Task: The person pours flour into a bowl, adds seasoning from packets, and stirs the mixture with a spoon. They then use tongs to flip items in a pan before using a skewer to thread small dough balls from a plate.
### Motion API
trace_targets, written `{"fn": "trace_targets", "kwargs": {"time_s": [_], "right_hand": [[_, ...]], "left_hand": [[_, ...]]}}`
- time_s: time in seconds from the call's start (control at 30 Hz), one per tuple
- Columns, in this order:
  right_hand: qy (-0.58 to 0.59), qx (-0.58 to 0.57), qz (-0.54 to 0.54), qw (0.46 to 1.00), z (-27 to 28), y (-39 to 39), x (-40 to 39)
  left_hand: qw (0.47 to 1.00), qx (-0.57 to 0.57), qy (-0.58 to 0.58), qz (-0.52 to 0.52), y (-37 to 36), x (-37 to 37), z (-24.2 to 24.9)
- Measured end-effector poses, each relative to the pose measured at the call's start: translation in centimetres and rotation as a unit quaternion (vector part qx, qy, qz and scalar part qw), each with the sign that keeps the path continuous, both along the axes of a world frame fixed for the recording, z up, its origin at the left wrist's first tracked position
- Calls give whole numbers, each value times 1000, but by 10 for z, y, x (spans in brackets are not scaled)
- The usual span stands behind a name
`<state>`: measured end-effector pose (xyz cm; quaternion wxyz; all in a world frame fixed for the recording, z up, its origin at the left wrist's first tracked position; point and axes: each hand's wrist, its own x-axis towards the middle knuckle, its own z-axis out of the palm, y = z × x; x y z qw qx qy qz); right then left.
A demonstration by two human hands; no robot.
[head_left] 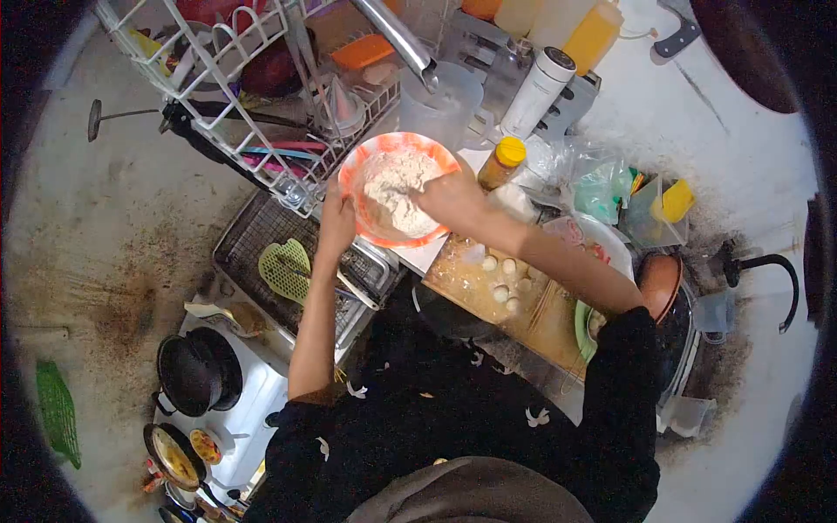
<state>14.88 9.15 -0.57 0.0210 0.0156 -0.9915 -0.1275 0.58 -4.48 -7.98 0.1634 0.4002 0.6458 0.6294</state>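
Orange bowl (401, 139) holds pale, probably floury mixture (394, 193).

The scene is lit moderately and unevenly; the light's source cannot be told. The flour (397, 181) and bowl (401, 138) are rendered among the brighter parts, fine texture in the flour being washed pale. A streak of glare is thrown along the tap (397, 39). The shirt (462, 401) and pans (199, 370) are sunk in near-black, their detail mostly lost. The right hand (449, 202) is slightly blurred. The walls (96, 200) are bent by the wide lens, and the view is ringed by dark vignetting.
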Motion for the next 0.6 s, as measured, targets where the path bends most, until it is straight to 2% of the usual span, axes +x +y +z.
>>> {"fn": "trace_targets", "kwargs": {"time_s": [0.07, 0.13, 0.27, 0.33, 0.37, 0.47, 0.6], "right_hand": [[-7, -3, 16, 1000, -1, -4, 3], [-44, -36, 49, 997, 19, -1, 15], [-126, 33, -25, 991, 49, 22, 13], [25, 95, -23, 995, 50, 30, 0], [50, 100, -1, 994, 47, 28, -6], [29, 104, 13, 994, -3, 11, -16], [12, 21, 50, 998, 12, -11, 3]], "left_hand": [[999, 9, -4, 32, 1, 3, -4], [992, -50, -64, 95, 1, 7, -4], [998, -56, 10, 35, -4, 6, 7], [997, -38, 68, -3, -3, 6, 7], [997, -37, 69, -3, -3, 4, 7], [995, -52, 86, -8, -3, -3, -1], [998, -45, 39, 29, -1, -4, -8]]}}
